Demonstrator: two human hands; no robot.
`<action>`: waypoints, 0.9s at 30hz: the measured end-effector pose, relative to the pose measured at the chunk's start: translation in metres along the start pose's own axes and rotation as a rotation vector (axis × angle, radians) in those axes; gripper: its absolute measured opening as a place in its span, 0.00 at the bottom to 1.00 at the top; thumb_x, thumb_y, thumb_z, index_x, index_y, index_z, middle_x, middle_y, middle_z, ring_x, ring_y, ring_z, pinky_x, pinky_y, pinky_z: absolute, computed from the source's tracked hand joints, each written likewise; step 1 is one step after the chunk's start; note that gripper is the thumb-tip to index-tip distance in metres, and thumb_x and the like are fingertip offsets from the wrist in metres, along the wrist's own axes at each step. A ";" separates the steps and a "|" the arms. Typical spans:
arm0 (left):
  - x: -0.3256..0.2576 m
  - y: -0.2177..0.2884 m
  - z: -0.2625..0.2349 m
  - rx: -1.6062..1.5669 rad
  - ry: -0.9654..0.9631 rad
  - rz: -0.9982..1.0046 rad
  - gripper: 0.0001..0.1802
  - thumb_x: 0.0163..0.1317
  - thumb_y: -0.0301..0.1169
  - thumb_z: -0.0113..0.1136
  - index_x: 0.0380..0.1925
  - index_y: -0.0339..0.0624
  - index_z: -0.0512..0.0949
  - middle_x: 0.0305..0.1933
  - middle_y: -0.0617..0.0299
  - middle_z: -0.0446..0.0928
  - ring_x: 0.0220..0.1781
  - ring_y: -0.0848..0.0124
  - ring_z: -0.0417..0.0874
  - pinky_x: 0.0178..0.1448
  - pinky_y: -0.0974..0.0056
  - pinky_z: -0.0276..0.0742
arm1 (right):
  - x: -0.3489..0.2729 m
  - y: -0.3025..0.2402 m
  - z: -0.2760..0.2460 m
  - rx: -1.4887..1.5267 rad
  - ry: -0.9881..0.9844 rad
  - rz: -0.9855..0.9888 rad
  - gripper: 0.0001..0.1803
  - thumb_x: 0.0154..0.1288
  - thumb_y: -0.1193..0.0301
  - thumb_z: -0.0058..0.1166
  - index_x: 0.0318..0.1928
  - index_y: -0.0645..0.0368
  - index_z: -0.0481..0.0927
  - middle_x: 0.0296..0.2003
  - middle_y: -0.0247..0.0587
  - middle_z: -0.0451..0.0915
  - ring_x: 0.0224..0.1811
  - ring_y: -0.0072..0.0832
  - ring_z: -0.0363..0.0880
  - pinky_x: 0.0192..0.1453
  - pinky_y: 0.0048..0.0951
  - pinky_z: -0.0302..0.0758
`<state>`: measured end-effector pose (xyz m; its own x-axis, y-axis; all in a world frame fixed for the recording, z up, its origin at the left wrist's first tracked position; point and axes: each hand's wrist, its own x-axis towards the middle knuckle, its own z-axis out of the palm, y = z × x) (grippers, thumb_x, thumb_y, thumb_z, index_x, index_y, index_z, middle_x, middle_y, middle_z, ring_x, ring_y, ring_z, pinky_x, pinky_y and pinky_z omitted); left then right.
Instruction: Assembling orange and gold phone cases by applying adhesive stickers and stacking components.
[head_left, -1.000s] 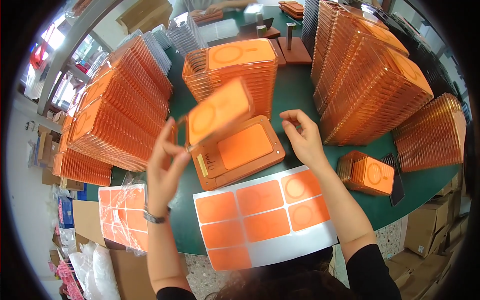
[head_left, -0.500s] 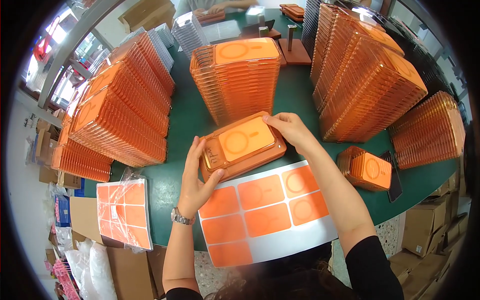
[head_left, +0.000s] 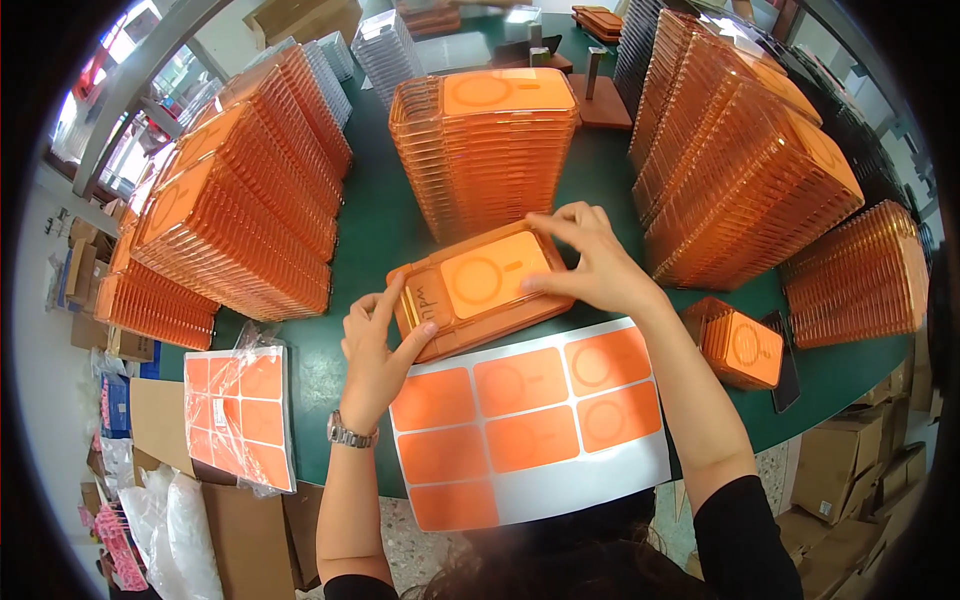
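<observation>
Head view, packing station. I hold one orange clamshell tray (head_left: 480, 293) flat on the green table (head_left: 370, 225), just above the sheet of orange labels (head_left: 530, 425) and in front of the tall tray stack (head_left: 485, 150). My left hand (head_left: 375, 355) cups the tray's near left corner, thumb and fingers spread about the edge, not clenched. My right hand (head_left: 590, 265) lies over the far right edge, fingertips (head_left: 535, 285) pressed flat on the orange insert. To do this step well, I judge that pressure should run evenly along the rim while the left hand stops the tray sliding, and the insert must sit square within its recess. A smaller tray pile (head_left: 740, 345) sits at right, well apart.
</observation>
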<state>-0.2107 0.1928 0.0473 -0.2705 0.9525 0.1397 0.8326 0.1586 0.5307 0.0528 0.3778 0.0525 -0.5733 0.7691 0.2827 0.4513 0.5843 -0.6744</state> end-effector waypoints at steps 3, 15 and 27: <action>-0.001 -0.005 0.001 -0.076 0.018 0.003 0.40 0.64 0.50 0.69 0.73 0.52 0.69 0.67 0.46 0.67 0.68 0.53 0.66 0.69 0.54 0.59 | -0.004 -0.013 -0.008 -0.090 -0.225 0.033 0.47 0.49 0.45 0.76 0.68 0.46 0.76 0.58 0.47 0.69 0.66 0.43 0.63 0.71 0.40 0.64; 0.024 -0.001 -0.006 -0.009 0.144 0.486 0.50 0.50 0.38 0.78 0.72 0.39 0.63 0.68 0.48 0.70 0.71 0.49 0.68 0.77 0.48 0.57 | 0.019 -0.032 0.024 -0.173 -0.106 -0.542 0.51 0.51 0.47 0.74 0.72 0.54 0.70 0.66 0.50 0.69 0.67 0.49 0.68 0.73 0.46 0.62; -0.181 -0.010 -0.048 -0.330 0.010 -0.372 0.18 0.80 0.35 0.47 0.31 0.35 0.77 0.32 0.58 0.81 0.34 0.72 0.78 0.40 0.66 0.75 | -0.104 -0.039 -0.074 1.854 0.040 -0.082 0.72 0.48 0.17 0.48 0.74 0.69 0.57 0.60 0.58 0.76 0.56 0.48 0.82 0.64 0.55 0.78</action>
<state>-0.1936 0.0065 0.0564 -0.5263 0.8441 -0.1025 0.4818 0.3953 0.7821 0.1452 0.2940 0.1000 -0.5256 0.7779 0.3444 -0.8213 -0.3584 -0.4440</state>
